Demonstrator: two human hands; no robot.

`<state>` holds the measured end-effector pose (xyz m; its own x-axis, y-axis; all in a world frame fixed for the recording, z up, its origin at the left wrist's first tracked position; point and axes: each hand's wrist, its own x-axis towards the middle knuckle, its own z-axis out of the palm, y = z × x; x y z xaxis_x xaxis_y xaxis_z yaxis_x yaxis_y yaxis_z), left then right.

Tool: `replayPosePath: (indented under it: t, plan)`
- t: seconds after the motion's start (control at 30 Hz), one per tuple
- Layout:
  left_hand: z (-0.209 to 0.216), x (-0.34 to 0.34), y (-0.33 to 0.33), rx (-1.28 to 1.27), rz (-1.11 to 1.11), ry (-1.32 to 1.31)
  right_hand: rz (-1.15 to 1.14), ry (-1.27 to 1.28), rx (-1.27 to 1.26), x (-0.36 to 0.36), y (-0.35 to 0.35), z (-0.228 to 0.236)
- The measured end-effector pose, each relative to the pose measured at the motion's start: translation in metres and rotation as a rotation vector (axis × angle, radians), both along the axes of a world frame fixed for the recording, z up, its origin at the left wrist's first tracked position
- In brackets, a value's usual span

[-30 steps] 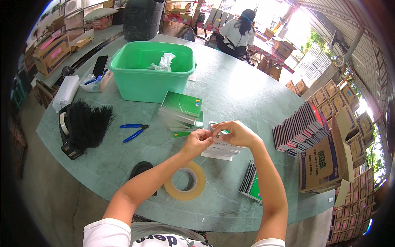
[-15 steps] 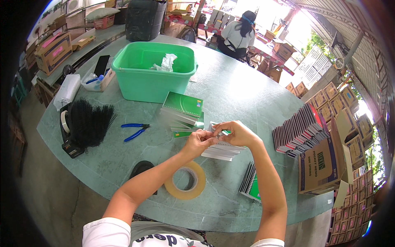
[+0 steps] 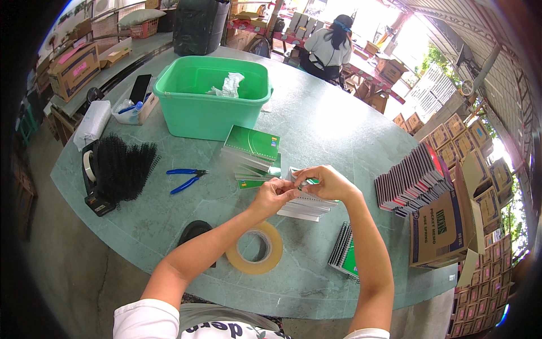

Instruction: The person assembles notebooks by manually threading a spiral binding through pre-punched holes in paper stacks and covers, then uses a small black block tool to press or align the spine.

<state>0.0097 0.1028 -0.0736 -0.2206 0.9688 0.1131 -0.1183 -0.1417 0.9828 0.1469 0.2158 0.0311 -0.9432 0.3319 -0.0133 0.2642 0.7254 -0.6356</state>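
My left hand (image 3: 270,196) and my right hand (image 3: 324,183) meet over a stack of unbound memo pads (image 3: 307,209) with a row of punched holes showing. The fingers of both hands are pinched together at the top of this stack; what they hold there is too small and covered to make out. Just beyond my left hand stands another pile of green-covered pads (image 3: 252,141), also punched along one edge. A small pile of spiral-bound green notebooks (image 3: 342,254) lies to the left of my right forearm. Blue-handled cutters (image 3: 186,179) and a bundle of black spiral coils (image 3: 125,169) lie to the left.
A roll of clear tape (image 3: 271,263) lies beside my left forearm. A green tub (image 3: 197,121) stands at the back, with a tape dispenser (image 3: 99,206) at left. Stacked bound notebooks (image 3: 401,183) and an open carton (image 3: 437,231) sit at right. Another person (image 3: 330,48) sits farther off.
Both hands stay at the same stack, fingers pinched, with only a tiny shift. Nothing else on the table has visibly moved.
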Motion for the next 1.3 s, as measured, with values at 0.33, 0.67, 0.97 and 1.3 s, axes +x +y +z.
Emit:
replayPosePath:
  t: [0.33, 0.67, 0.97, 1.3]
  plan:
    - [0.013, 0.019, 0.016, -0.255, 0.216, 0.017, -0.094, -0.108, 0.023, -0.002, -0.011, 0.003]
    - [-0.012, 0.016, 0.014, -0.234, 0.305, 0.338, -0.25, 0.024, 0.249, 0.012, -0.03, -0.015]
    - [0.03, -0.034, -0.068, 0.129, 0.202, 0.714, -0.819, 0.744, 0.56, 0.078, -0.029, -0.016]
    - [-0.019, -0.254, -0.173, -0.735, 0.723, 1.562, -0.242, 0.143, 0.678, -0.002, -0.19, -0.057]
